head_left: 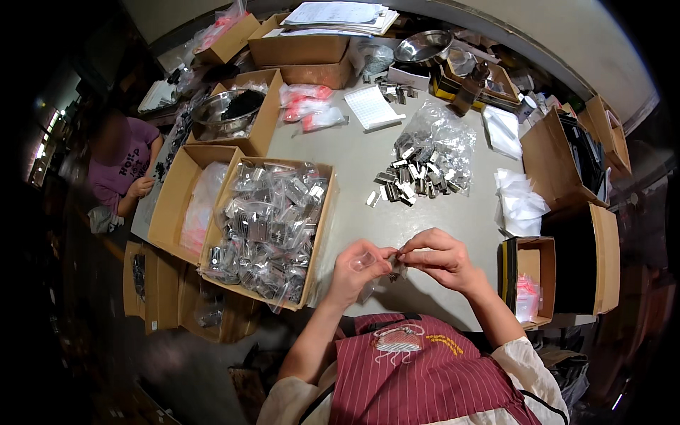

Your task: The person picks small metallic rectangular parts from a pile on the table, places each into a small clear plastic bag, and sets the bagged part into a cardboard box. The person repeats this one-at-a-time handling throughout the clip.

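Observation:
My left hand [360, 270] and my right hand [443, 261] meet above the near part of the table, both with fingers pinched together. Between them is a small clear plastic bag [397, 269], gripped from both sides; what lies inside is mostly covered by my fingers. Left of my hands, a cardboard box [323, 244] is heaped with clear bags of metal parts [273, 227]. Beyond my hands, a pile of small shiny metal parts [414, 176] spills out of a large clear plastic bag [453, 138].
Right of my hand stands a small box [545, 255] with pink-edged bags. White sheets [520, 202] lie along the right edge. Far back are red-and-clear bags [306, 106], a printed sheet [374, 108] and a brown bottle [469, 91]. A co-worker [120, 159] sits at far left.

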Tool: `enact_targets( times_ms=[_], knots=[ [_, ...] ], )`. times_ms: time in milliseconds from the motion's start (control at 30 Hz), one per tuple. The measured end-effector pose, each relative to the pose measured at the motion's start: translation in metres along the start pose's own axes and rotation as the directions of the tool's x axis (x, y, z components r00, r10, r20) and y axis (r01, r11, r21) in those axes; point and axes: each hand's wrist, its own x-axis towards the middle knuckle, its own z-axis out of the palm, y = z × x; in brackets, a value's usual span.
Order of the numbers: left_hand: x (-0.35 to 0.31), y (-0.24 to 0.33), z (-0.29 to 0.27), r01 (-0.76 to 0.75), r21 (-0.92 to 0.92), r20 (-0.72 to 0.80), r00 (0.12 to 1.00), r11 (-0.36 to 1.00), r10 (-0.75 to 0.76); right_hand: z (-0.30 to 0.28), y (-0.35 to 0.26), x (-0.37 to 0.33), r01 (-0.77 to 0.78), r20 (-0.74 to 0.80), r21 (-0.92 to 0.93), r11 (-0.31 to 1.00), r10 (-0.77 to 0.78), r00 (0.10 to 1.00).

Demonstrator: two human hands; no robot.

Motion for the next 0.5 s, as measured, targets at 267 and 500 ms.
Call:
enact_targets(
  times_ms=[267,500],
  knots=[
    [0.006,0.004,0.009,0.085,0.061,0.044,0.995,0.995,-0.088,0.013,0.002,-0.007,-0.024,-0.099,-0.042,0.999,0.020,0.995],
    [0.001,0.006,0.017,0.111,0.077,-0.081,0.991,0.991,-0.105,0.017,0.000,-0.020,-0.615,0.170,0.507,0.604,0.629,0.758]
  ],
)
